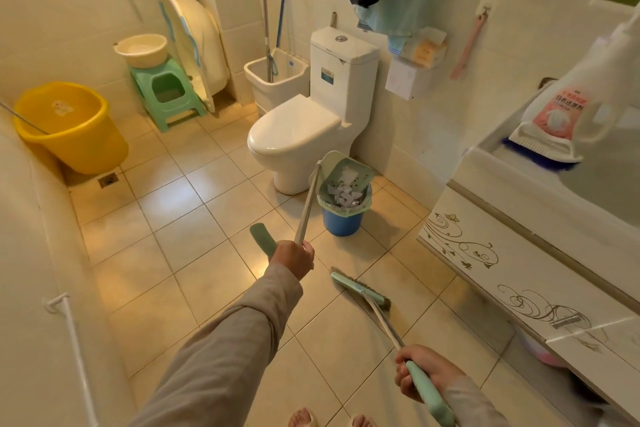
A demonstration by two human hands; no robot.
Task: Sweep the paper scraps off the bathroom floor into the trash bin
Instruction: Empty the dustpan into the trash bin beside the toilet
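Note:
My left hand (292,258) grips the long handle of a pale green dustpan (346,168), which is tipped over the blue trash bin (342,220). White paper scraps (343,196) lie in the bin's green liner, and a few still cling to the pan. My right hand (420,373) holds the green grip of a broom, whose head (360,288) rests on the tiles in front of the bin. No scraps show on the floor around it.
A white toilet (298,135) stands just behind the bin. To the right runs a white vanity cabinet (519,263) with a sink. Farther left are a yellow bucket (69,125), a floor drain (109,179) and a green stool (169,94) with a basin. My bare toes (330,418) show at the bottom.

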